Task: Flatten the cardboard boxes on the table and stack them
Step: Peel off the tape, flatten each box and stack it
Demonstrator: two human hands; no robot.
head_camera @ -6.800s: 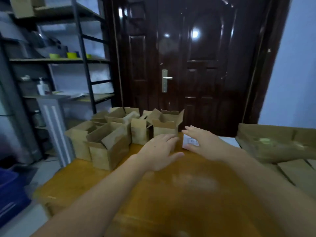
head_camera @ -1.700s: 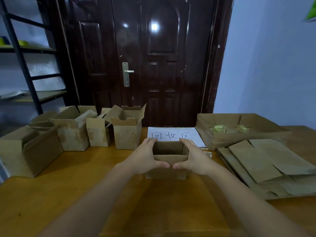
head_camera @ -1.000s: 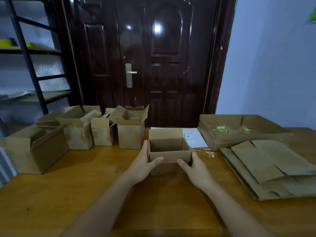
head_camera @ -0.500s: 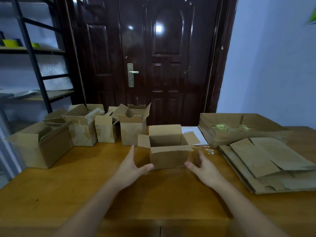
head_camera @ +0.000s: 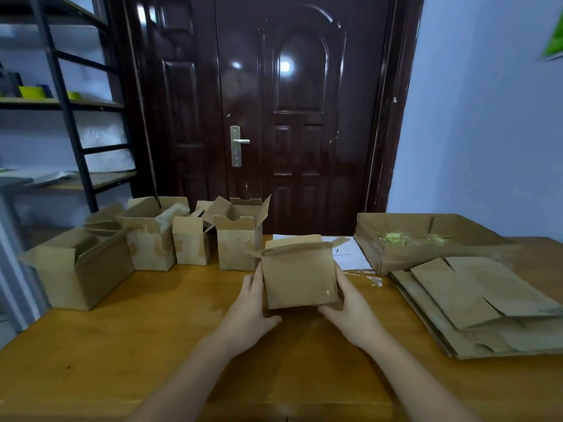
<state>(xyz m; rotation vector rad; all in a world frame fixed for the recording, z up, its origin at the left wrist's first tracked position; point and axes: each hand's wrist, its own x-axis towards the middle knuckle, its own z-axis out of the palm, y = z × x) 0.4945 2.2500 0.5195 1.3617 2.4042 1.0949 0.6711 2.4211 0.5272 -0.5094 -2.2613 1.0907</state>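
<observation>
Both hands — left hand (head_camera: 249, 303) and right hand (head_camera: 350, 303) — grasped the small box (head_camera: 300, 275) by its side walls, mid-table (head_camera: 122, 345). It looked light and stiff yet crushable — best squeezed at opposite corners.

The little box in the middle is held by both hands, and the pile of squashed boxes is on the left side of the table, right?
Not quite. Both hands, left and right, do hold the little box, but the head view shows the pile of squashed boxes on the right side of the table.
</observation>
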